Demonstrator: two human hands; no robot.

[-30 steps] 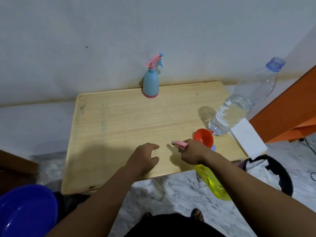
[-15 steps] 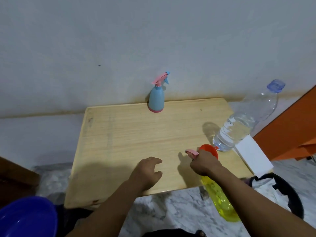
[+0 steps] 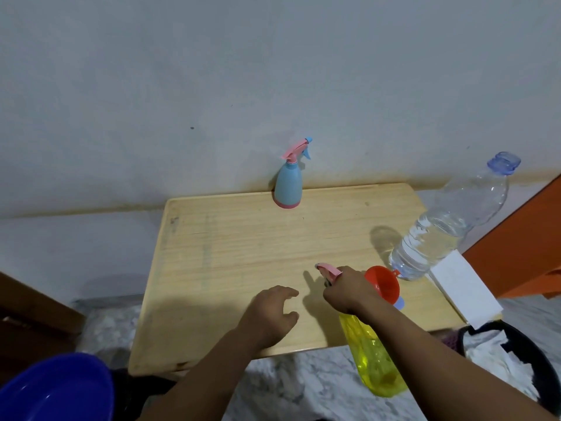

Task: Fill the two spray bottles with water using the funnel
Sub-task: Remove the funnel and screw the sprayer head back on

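Two hands are out: my right hand (image 3: 346,291) grips the yellow bottle (image 3: 375,357) by its pink sprayer, body hanging off the surface (image 3: 227,253) edge. My left hand (image 3: 268,317) rests loose-fingered, holding nothing. Funnel (image 3: 383,284) sits beside; blue bottle (image 3: 288,185) stands far back.

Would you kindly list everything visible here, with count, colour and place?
blue spray bottle: 1, light blue with pink head, upright at the table's far edge by the wall
yellow spray bottle: 1, yellow with pink head, held at the table's near edge
funnel: 1, red, beside the right hand
water bottle: 1, clear with blue cap, part full, table's right side
table: 1, light wood
white sheet: 1, table's right corner
basin: 1, blue, lower left
left hand: open, over the table
right hand: grip on the yellow bottle's head
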